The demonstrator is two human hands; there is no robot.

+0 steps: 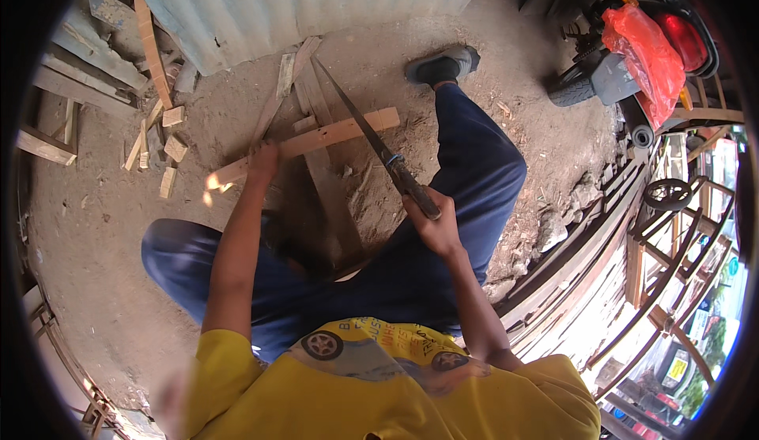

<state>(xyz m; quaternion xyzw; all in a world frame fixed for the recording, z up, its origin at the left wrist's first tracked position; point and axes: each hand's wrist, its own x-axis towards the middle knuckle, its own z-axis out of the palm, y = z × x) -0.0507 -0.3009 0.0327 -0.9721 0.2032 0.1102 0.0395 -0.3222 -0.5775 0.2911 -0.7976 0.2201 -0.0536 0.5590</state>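
Note:
My right hand (436, 220) is closed round the dark handle of a handsaw (348, 101). Its long, narrow blade points away and to the left, and something blue is tied near the handle. The blade crosses a light wooden batten (336, 133) near its right end; I cannot tell how deep it sits. Toward the batten's left part, my left hand (264, 160) grips it from above, fingers partly hidden. Under the batten, a longer plank (322, 179) runs between my bent legs. More slats (286, 76) cross beyond it.
Several wood offcuts (175, 149) lie at the left, beside stacked boards (83, 84). A corrugated metal sheet (316, 1) stands at the far side. A motorcycle with a red plastic bag (644, 52) is at the far right. Long timber (569, 270) and stones (551, 230) line the right.

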